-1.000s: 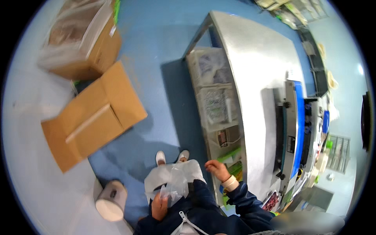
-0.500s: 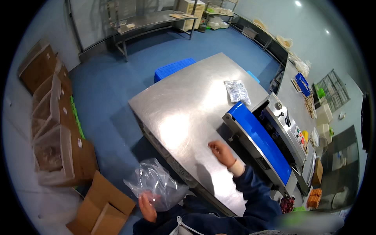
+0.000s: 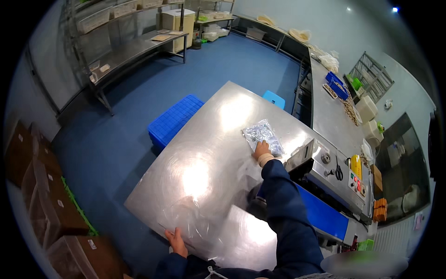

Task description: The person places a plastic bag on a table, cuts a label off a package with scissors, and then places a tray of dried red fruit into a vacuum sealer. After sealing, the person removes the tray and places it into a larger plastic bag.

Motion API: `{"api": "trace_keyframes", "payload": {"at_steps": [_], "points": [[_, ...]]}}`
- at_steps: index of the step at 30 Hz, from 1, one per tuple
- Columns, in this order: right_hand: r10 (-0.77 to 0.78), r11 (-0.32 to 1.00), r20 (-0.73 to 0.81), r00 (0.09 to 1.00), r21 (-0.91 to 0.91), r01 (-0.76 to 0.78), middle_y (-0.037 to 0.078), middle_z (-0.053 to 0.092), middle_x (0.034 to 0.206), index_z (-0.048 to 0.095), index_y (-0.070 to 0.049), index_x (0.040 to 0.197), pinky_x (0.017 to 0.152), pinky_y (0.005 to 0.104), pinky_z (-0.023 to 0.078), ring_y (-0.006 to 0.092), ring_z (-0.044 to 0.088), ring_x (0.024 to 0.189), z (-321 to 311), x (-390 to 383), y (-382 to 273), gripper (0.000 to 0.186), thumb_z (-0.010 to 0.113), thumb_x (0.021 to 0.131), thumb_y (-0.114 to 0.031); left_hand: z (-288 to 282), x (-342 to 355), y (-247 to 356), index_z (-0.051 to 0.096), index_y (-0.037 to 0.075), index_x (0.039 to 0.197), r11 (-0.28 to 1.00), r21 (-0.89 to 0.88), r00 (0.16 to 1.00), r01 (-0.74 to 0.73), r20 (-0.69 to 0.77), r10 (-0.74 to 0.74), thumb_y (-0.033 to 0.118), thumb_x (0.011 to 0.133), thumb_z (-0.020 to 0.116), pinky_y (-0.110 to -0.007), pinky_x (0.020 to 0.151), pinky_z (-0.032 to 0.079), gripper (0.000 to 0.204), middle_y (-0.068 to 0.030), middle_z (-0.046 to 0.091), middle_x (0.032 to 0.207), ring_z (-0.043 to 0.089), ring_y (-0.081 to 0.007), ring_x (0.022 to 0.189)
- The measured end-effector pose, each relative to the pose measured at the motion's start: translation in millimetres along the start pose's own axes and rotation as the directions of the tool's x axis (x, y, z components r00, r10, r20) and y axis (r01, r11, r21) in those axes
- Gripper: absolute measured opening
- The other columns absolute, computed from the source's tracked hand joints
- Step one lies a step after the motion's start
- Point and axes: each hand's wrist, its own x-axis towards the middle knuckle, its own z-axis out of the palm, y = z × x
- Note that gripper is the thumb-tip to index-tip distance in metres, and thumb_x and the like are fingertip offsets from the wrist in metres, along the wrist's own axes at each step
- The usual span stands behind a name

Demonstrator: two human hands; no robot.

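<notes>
My right hand [image 3: 262, 151] reaches forward over the steel table, its fingers closed at the near edge of a clear packet [image 3: 264, 133] of silvery, printed contents. The packet lies flat; the fingertips are partly hidden. At the near left table edge, my left hand [image 3: 176, 242] has its fingers at the side of a large, empty-looking clear plastic bag [image 3: 188, 216]. Thumb and forefinger appear to hold that bag, though the thin film makes the grip hard to see. The bag rests on the tabletop. Dark blue sleeves cover both forearms.
A band sealer with a blue belt [image 3: 320, 214] and control panel [image 3: 357, 183] stands close to my right arm. Beyond the steel table [image 3: 158, 186] is a blue crate [image 3: 174, 118] and a light blue stool [image 3: 274, 99]. Lined cardboard boxes [image 3: 60, 209] stand at left.
My right hand has moved forward from above the table to the packet. My left hand and the clear bag have come from beside the table onto its near edge. The view has shifted.
</notes>
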Motion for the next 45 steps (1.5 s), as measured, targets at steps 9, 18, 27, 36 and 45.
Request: {"api": "trace_keyframes", "payload": {"at_steps": [9,18,27,36,45], "points": [[0.134,0.912,-0.152,0.979,-0.367,-0.182,0.019,0.028,0.139,0.035,-0.012,0.132,0.077,0.0630,0.042,0.0437,0.031,0.123,68,63,0,0.051,0.049,0.084,-0.022,-10,22,131,0.024,0.005,0.133,0.921,0.201,0.935,-0.333,-0.057,0.351,0.015,0.088,0.047,-0.032,0.092,0.034,0.051,-0.0160,0.036,0.124,0.042,-0.0194,0.105],[-0.132,0.989,-0.215,0.968,0.037,0.143,0.018,0.059,0.106,0.049,-0.006,0.119,0.071,0.0439,0.050,0.0387,0.060,0.086,-18,55,49,0.037,0.044,0.082,-0.008,87,47,208,0.030,0.003,0.129,0.933,-0.086,0.842,-0.350,0.408,0.353,0.004,0.090,0.042,-0.032,0.092,0.038,0.041,-0.0121,0.042,0.121,0.048,-0.0193,0.104],[-0.295,0.236,-0.106,0.950,0.955,0.180,0.007,0.050,0.125,0.045,-0.001,0.127,0.096,0.0273,0.034,0.0165,0.045,0.115,-103,-158,55,0.044,0.049,0.083,0.000,210,34,204,0.018,0.006,0.138,0.969,-0.196,0.604,-0.147,0.758,0.245,0.020,0.088,0.056,-0.038,0.099,0.032,0.065,-0.0099,0.033,0.134,0.037,-0.0247,0.122],[-0.522,0.634,-0.502,0.690,0.312,0.707,0.014,0.057,0.108,0.054,-0.003,0.112,0.083,0.0345,0.045,0.0286,0.055,0.100,-152,-257,159,0.031,0.057,0.082,-0.012,137,-94,140,0.042,-0.001,0.125,0.874,-0.100,0.447,0.476,0.883,-0.142,0.021,0.087,0.056,-0.040,0.094,0.043,0.046,-0.0142,0.054,0.118,0.054,-0.0243,0.107],[-0.094,0.995,-0.499,0.862,-0.082,0.062,0.022,0.055,0.093,0.061,-0.010,0.102,0.073,0.0449,0.048,0.0393,0.056,0.084,-122,-156,339,0.026,0.056,0.081,-0.025,112,-149,66,0.047,-0.002,0.119,0.827,0.355,0.368,0.436,0.768,-0.523,0.015,0.088,0.053,-0.031,0.081,0.050,0.035,-0.0108,0.059,0.108,0.059,-0.0178,0.094]]}}
